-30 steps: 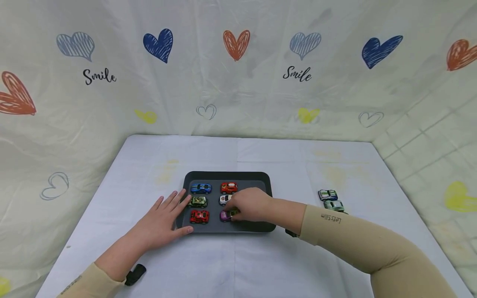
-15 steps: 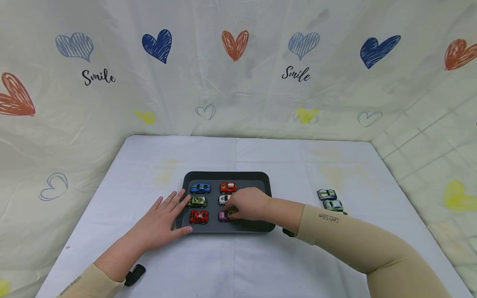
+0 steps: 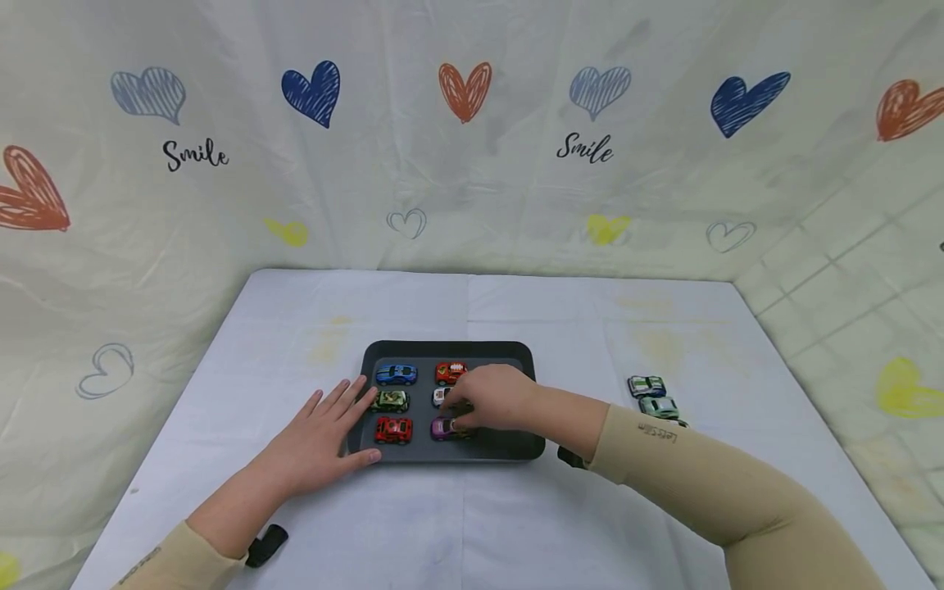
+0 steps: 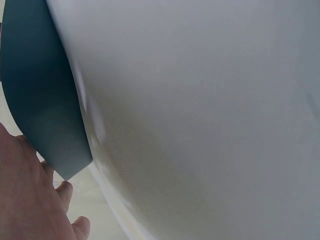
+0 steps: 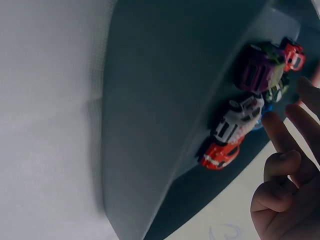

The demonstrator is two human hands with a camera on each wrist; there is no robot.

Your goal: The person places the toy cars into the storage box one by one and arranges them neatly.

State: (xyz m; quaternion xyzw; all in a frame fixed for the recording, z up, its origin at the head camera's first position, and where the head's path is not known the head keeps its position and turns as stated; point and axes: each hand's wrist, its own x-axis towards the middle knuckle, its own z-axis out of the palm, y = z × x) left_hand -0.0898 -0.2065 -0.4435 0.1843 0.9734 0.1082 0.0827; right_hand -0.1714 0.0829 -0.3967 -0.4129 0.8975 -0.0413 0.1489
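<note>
A dark grey tray (image 3: 442, 348) holds toy cars in two columns. In the left column are a blue car (image 3: 397, 374), a green patterned car (image 3: 391, 401) and a red car (image 3: 394, 430). The right column has an orange-red car (image 3: 448, 373), a white car (image 3: 440, 397) and a purple car (image 3: 445, 428). My left hand (image 3: 313, 447) lies with spread fingers at the tray's left edge. Over the right column is my right hand (image 3: 497, 397), partly hiding its cars. The right wrist view shows its thumb and fingers apart, raised off the purple car (image 5: 255, 72).
Right of the tray, a green-and-white toy car (image 3: 646, 387) and a pale green one (image 3: 659, 407) stand on the white-covered table (image 3: 560, 524). Part of another car shows beside the right sleeve (image 3: 664, 451). A heart-printed curtain (image 3: 509, 164) hangs behind.
My right hand has let go of the purple car and lifted slightly away from it. The purple car stays at the bottom of the right column. My left hand has not moved.
</note>
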